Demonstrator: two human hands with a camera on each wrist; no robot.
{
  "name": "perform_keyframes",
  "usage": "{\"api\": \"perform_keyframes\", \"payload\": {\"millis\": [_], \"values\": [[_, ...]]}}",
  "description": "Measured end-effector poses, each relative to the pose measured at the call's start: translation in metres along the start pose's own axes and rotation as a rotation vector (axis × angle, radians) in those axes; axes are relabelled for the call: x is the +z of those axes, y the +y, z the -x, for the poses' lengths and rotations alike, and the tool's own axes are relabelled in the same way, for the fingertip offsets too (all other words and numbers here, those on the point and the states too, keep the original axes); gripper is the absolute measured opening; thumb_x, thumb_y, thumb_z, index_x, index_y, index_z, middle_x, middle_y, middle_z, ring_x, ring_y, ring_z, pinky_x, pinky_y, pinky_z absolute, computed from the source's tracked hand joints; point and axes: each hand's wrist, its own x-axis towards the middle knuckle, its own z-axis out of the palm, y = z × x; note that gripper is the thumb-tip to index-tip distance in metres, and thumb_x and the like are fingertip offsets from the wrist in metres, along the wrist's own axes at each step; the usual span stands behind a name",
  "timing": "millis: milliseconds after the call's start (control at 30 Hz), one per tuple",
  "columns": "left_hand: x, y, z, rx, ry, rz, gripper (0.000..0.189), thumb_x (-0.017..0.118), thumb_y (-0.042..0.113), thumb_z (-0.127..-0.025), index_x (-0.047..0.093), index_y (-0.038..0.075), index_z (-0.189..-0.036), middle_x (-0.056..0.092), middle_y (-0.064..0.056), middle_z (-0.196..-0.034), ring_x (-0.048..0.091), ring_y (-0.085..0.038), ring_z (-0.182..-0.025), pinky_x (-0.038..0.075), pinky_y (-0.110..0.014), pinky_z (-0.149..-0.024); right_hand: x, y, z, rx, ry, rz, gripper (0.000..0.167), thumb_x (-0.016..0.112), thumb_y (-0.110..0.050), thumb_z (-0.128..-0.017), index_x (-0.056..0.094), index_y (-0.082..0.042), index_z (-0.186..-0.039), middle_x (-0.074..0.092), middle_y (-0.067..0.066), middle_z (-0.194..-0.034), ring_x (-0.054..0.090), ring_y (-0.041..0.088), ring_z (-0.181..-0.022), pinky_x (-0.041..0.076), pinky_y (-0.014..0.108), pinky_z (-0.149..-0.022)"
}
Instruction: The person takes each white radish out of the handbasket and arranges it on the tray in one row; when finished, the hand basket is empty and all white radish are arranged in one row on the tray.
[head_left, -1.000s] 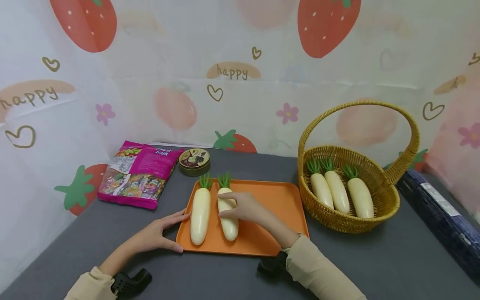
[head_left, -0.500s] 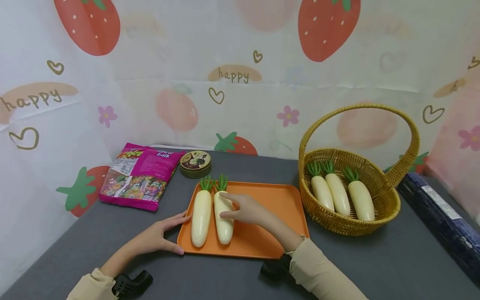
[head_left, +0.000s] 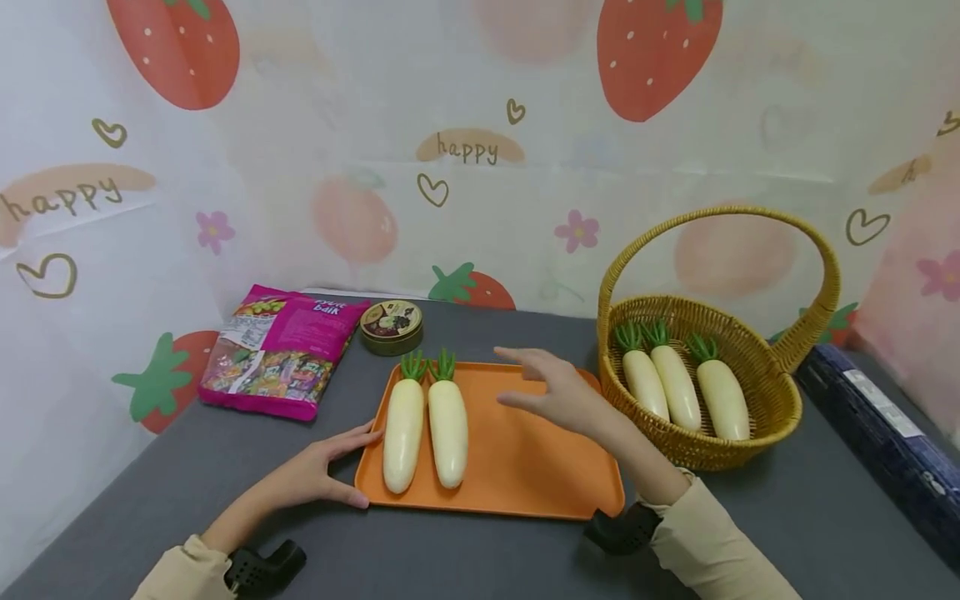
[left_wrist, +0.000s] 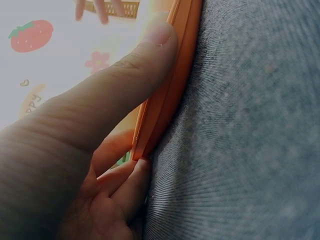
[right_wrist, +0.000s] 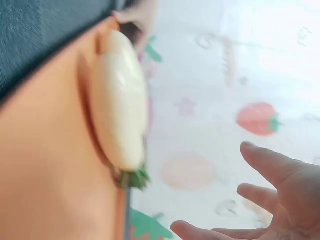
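In the head view, two white radishes with green tops lie side by side on the orange tray point(head_left: 540, 475): the left radish point(head_left: 403, 433) and the right radish point(head_left: 448, 433). My left hand point(head_left: 318, 473) holds the tray by its front left corner, thumb at the front edge and fingers along the left side. The left wrist view shows that thumb point(left_wrist: 130, 70) against the orange rim point(left_wrist: 167, 95). Over the tray's right half hovers my right hand point(head_left: 558, 392), fingers spread and holding nothing. The right wrist view shows its spread fingers beside a radish point(right_wrist: 120, 105).
To the right, a wicker basket point(head_left: 701, 450) with a tall handle holds three more radishes point(head_left: 675, 387). A pink candy bag point(head_left: 281, 354) and a round tin point(head_left: 391, 327) stand behind the tray at left. A dark blue box point(head_left: 877, 433) lies along the right.
My right hand first slid the right radish leftward, close beside the other one. It has since let go and moved right and up, away from it. My left hand stays at the tray corner.
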Motion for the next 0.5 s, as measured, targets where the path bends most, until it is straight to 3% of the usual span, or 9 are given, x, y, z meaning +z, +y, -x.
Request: {"api": "perform_keyframes", "payload": {"millis": [100,200,500], "values": [[-0.003,0.001,-0.001,0.001,0.013,0.001,0.075,0.076,0.029,-0.071,0.042,0.005,-0.134,0.027,-0.023,-0.139,0.021,-0.041,-0.126,0.02,-0.059,-0.095,-0.022,0.002,0.008,-0.021,0.078,0.017,0.06,0.064,-0.029,-0.084,0.04,-0.013,-0.136,0.038,0.011,-0.134,0.046,0.031,-0.113,0.048,0.035,-0.077],[-0.004,0.001,-0.001,-0.005,0.006,-0.001,0.076,0.076,0.029,-0.071,0.041,0.006,-0.135,0.027,-0.023,-0.14,0.021,-0.041,-0.127,0.02,-0.059,-0.095,-0.039,0.007,0.016,0.026,0.112,-0.023,0.059,0.063,-0.027,-0.084,0.038,-0.013,-0.137,0.034,0.013,-0.137,0.044,0.033,-0.115,0.05,0.033,-0.071],[-0.001,0.002,-0.001,-0.024,-0.005,-0.003,0.075,0.076,0.029,-0.071,0.042,0.006,-0.134,0.028,-0.023,-0.139,0.021,-0.041,-0.126,0.02,-0.059,-0.095,-0.063,0.022,0.029,0.169,0.159,-0.071,0.062,0.059,-0.033,-0.086,0.034,-0.013,-0.139,0.028,0.016,-0.14,0.039,0.035,-0.119,0.049,0.037,-0.076]]}}
